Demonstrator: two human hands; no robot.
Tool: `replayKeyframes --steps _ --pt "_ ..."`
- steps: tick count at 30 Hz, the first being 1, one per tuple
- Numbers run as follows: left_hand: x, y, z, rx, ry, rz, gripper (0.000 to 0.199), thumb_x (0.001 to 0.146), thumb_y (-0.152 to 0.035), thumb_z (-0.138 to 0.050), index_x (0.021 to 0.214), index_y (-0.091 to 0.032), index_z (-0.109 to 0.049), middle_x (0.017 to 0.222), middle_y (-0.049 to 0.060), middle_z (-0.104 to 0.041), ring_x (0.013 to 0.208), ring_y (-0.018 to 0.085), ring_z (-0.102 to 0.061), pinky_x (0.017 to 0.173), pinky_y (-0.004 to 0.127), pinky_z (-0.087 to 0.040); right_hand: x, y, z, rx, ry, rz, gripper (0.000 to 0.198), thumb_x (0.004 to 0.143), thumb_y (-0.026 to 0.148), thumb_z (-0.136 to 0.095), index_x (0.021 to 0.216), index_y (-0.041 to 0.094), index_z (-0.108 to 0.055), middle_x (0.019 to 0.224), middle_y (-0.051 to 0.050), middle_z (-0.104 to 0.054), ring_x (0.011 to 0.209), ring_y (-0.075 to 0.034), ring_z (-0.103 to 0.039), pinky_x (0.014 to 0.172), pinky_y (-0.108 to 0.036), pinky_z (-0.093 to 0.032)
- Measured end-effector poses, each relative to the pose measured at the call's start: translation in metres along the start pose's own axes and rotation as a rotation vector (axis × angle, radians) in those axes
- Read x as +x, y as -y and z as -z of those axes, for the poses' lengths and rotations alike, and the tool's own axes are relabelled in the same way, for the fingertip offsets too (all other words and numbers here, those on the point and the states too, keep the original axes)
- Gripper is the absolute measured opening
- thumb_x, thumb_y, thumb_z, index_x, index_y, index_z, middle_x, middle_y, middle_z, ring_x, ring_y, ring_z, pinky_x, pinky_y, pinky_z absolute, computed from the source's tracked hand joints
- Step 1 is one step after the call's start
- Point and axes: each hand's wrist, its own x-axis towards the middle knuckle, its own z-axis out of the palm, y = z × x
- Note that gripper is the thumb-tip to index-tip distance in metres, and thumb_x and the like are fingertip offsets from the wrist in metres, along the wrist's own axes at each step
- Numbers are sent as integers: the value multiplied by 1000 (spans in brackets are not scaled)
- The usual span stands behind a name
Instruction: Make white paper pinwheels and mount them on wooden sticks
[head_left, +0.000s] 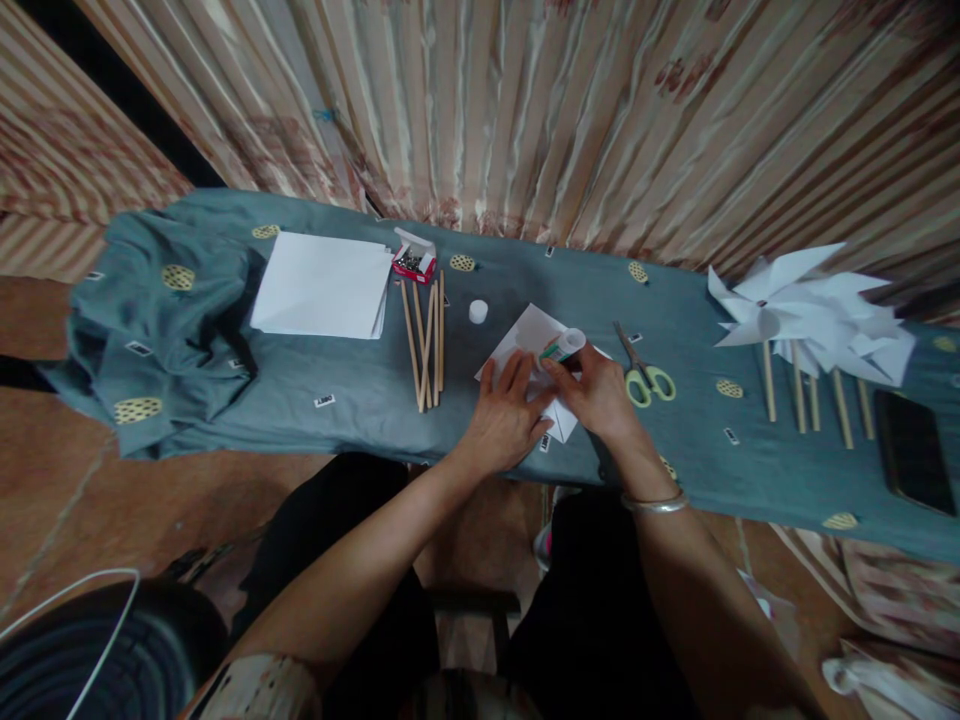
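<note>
A square of white paper (531,325) with creases lies turned cornerwise on the cloth in front of me. My left hand (506,410) rests flat on it, fingers spread. In my right hand (596,388) is a glue stick (564,345), held tilted low over the paper; whether its tip touches the sheet is hidden by my fingers. The white glue cap (478,312) stands apart, beyond the left hand. Just right of my right hand lie scissors (646,380) with light green handles.
Several wooden sticks (426,345) lie left of the paper, near a red box of pins (414,258) and stacked white sheets (322,285). Finished paper pinwheels (810,310) and a dark phone (915,450) lie at the right. A curtain (525,120) hangs behind the table.
</note>
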Motion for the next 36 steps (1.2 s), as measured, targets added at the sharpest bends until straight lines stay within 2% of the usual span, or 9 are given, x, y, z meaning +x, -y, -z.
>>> replayKeyframes --steps 7,19,28,36 --pt "1 -1 1 -9 -3 9 45 88 -35 -61 132 -23 -58 155 19 -34 146 39 -25 113 65 -21 -1 -2 -1 -29 -22 -4 31 88 47 -55 96 17 -63 82 -11 -74 75 -27 -70 69 -37 -51" --pt "0 0 -1 8 -8 1 46 89 -39 -58 133 -24 -56 155 18 -35 146 40 -24 113 66 -21 -2 0 0 -35 -20 -13 34 89 49 -53 97 17 -63 82 -12 -74 74 -27 -70 68 -37 -51" --pt "0 0 -2 22 -18 4 47 89 -39 -59 134 -25 -55 155 20 -34 146 40 -25 113 65 -21 -2 0 0 -58 -34 -9 50 90 60 -45 98 14 -64 80 -13 -74 70 -27 -69 65 -37 -51" --pt "0 1 -4 22 -24 -5 47 90 -40 -57 134 -26 -55 154 19 -34 145 41 -25 112 66 -21 -3 -3 1 -66 -41 13 50 91 59 -45 100 14 -64 82 -14 -74 73 -28 -70 67 -38 -52"
